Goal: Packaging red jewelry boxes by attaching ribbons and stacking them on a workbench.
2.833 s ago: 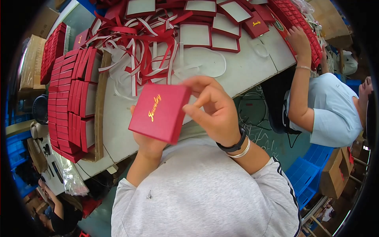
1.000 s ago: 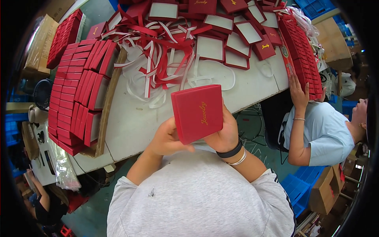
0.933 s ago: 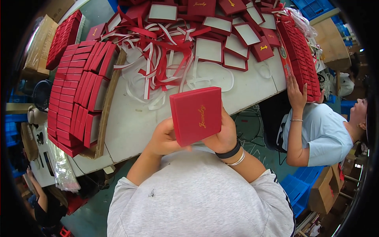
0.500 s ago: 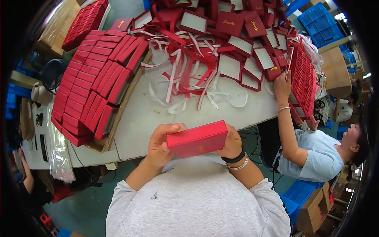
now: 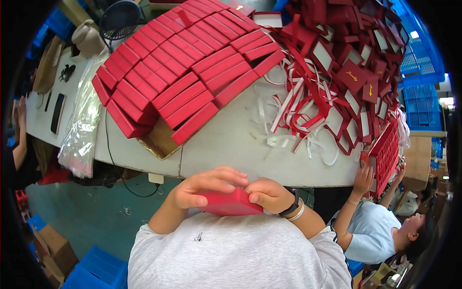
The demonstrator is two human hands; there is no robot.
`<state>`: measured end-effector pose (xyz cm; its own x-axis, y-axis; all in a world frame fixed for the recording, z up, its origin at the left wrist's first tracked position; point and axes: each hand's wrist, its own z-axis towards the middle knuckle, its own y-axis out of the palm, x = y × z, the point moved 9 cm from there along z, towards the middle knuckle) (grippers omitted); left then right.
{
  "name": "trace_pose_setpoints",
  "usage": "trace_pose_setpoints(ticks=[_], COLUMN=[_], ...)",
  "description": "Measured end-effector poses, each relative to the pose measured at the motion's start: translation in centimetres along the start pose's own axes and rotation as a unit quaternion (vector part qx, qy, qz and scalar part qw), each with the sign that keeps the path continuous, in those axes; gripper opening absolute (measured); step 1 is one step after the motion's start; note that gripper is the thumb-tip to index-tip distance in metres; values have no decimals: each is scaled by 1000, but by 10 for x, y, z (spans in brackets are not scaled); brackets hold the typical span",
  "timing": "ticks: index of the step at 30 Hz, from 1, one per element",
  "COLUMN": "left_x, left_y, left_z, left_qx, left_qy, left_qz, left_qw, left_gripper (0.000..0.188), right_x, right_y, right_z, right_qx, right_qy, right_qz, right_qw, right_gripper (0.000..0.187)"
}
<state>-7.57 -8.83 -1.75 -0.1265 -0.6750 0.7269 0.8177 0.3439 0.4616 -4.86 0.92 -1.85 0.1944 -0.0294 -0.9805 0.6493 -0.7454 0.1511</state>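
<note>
A red gift box (image 5: 230, 204) is held close against my shirt, its broad face tilted toward me. My left hand (image 5: 204, 187) grips it, fingers laid across the top edge and thumb on the left end. The right-hand end is pinched by my right hand (image 5: 272, 195), with the thumb at the upper corner and the other fingers curled. On the table in front, many similar red boxes (image 5: 185, 53) stand packed in rows in a shallow cardboard tray (image 5: 164, 143), with a gap at its near corner.
Red and white ribbons (image 5: 303, 106) lie tangled right of the tray, beside a heap of open boxes and lids (image 5: 349, 77). A co-worker (image 5: 365, 226) handles another packed tray (image 5: 383, 154) at the right. Clear plastic bags (image 5: 84, 130) and a dark fan (image 5: 121, 20) are at the left.
My view has swung left. The box has come nearer my body; my left hand has shifted from its left end to over its top, and my right hand has moved to its upper corner.
</note>
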Motion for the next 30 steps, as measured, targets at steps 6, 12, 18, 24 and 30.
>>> trace_pose_setpoints(ticks=[6,12,18,24,30], left_x=[48,140,149,155,154], left_y=[-36,-43,-39,-62,-116], left_z=[-27,-80,-61,-81,-76], left_qx=[53,394,293,320,390], left_qy=[-84,188,69,59,-66], left_qz=[194,521,687,744,683], left_qw=[976,734,661,583,614], left_gripper=[56,63,71,55,63], right_x=[-3,-62,-47,-56,-43], right_y=[9,37,45,63,50], right_z=[46,89,132,141,141], right_qx=[-13,12,119,55,149], right_qy=[107,0,82,67,95], right_qz=[4,213,345,291,297], right_qw=[994,977,927,953,938], right_gripper=[32,24,26,28,30])
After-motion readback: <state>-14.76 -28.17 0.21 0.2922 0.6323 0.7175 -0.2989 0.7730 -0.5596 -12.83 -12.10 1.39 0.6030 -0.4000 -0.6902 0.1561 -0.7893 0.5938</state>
